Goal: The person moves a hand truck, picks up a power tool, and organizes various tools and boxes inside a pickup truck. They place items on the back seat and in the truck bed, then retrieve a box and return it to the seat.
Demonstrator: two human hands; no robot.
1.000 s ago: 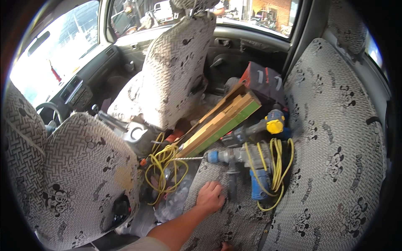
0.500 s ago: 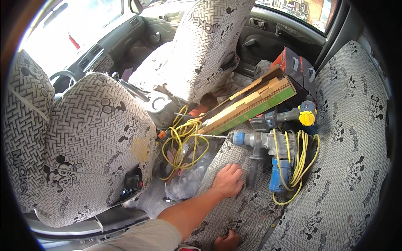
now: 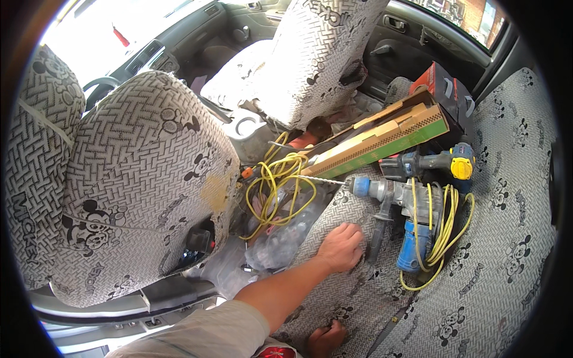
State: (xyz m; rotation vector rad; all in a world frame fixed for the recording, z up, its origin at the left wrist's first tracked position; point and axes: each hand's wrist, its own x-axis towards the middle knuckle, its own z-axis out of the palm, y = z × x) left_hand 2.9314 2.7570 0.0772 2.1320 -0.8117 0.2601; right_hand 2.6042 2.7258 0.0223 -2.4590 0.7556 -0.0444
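Observation:
My left hand [image 3: 341, 247] rests on the rear seat's patterned cover with its fingers curled in and nothing visible in them. Just beside it is the black side handle [image 3: 377, 232] of a grey and blue rotary hammer drill [image 3: 391, 194], which lies on the seat with a long bit pointing left. Yellow cord [image 3: 441, 230] is looped about the drill's body. Lower down, my right hand [image 3: 327, 339] leans on the seat near the front edge, its fingers folded in; part of it is cut off by the lower rim.
Behind the drill lie a cordless tool [image 3: 427, 162] with a yellow end, a long open cardboard box [image 3: 382, 140] and a red-black case [image 3: 444, 89]. Yellow cable [image 3: 277, 191] and clear plastic bags [image 3: 280, 244] fill the footwell. The front seat [image 3: 143, 191] stands at left.
The view has shifted, so the seats and tools appear farther right and slightly higher or lower. Both hands stay at the same places on the seat.

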